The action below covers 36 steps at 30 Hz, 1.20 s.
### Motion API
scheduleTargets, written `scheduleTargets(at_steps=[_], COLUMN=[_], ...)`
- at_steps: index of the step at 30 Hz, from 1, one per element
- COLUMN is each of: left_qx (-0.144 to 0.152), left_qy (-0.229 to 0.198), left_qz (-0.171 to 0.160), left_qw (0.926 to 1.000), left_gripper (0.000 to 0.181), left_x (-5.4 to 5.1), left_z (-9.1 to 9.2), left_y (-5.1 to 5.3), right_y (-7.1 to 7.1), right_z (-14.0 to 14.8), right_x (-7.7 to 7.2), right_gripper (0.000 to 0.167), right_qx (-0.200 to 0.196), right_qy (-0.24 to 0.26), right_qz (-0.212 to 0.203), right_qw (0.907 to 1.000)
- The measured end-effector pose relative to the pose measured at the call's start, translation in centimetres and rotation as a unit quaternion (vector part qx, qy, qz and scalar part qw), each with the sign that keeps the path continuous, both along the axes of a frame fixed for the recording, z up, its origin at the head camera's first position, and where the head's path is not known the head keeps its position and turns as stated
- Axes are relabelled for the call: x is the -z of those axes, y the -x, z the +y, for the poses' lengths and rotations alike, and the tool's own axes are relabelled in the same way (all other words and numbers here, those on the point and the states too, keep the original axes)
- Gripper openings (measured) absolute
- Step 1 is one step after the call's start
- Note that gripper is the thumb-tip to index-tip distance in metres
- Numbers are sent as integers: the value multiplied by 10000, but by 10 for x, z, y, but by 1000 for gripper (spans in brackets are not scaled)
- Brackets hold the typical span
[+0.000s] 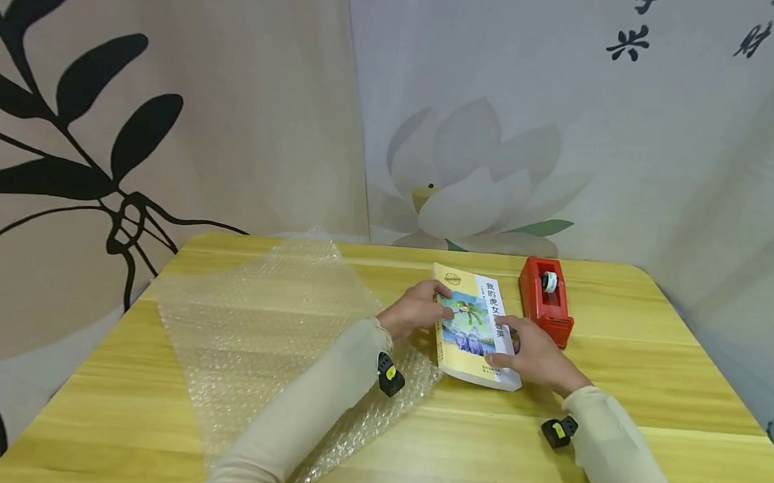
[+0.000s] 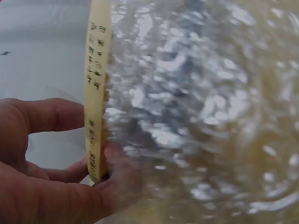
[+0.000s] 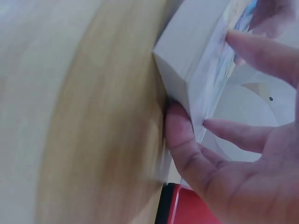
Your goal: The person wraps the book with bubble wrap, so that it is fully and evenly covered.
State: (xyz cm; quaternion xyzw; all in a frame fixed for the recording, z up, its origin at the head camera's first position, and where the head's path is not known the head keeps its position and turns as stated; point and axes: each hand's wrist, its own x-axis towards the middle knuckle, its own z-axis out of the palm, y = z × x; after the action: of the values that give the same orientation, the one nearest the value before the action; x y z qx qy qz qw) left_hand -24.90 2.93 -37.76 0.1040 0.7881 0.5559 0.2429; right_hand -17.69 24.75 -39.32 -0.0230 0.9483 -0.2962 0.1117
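Note:
A thick paperback book (image 1: 470,342) with a yellow and white cover and a blue picture is held between both hands, cover up. On its left side, the left hand (image 1: 419,308) grips it, fingers over the cover. The right hand (image 1: 540,356) holds the right edge; in the right wrist view one digit reaches under the white page block (image 3: 191,42) while others touch the cover. In the left wrist view, the yellow spine (image 2: 97,93) shows between the fingers. A bubble wrap sheet (image 1: 267,323) lies left of the book and blurs much of that view.
A red tape dispenser (image 1: 557,328) with a small roll stands just behind the right hand. The wooden table (image 1: 641,368) ends at a back edge before a printed curtain (image 1: 269,107). The bubble wrap stretches under the left forearm.

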Motion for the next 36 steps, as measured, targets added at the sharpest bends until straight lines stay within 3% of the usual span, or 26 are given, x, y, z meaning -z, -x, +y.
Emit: scheduleTargets(at_steps=[5, 11, 17, 26, 36], left_qx=[14, -51, -147, -268, 18], left_qy=[-180, -259, -725, -1303, -1159], left_qz=[-16, -64, -349, -803, -423], left_qw=[9998, 9996, 9966, 9879, 9924], left_gripper=[56, 60, 62, 64, 57], left_x=[-1, -5, -9, -15, -20], left_z=[1, -1, -6, -22, -53], left_y=[1, 2, 3, 0, -9], right_y=[0, 0, -2, -6, -6], right_z=[2, 1, 1, -3, -23], right_x=[-4, -5, -7, -11, -22], right_gripper=[84, 88, 87, 89, 83], right_qx=[157, 158, 153, 145, 132], right_qy=[404, 755, 1371, 1832, 2083], right_qz=[-198, -350, -579, -659, -306], right_qw=[9989, 9964, 9887, 9807, 9775])
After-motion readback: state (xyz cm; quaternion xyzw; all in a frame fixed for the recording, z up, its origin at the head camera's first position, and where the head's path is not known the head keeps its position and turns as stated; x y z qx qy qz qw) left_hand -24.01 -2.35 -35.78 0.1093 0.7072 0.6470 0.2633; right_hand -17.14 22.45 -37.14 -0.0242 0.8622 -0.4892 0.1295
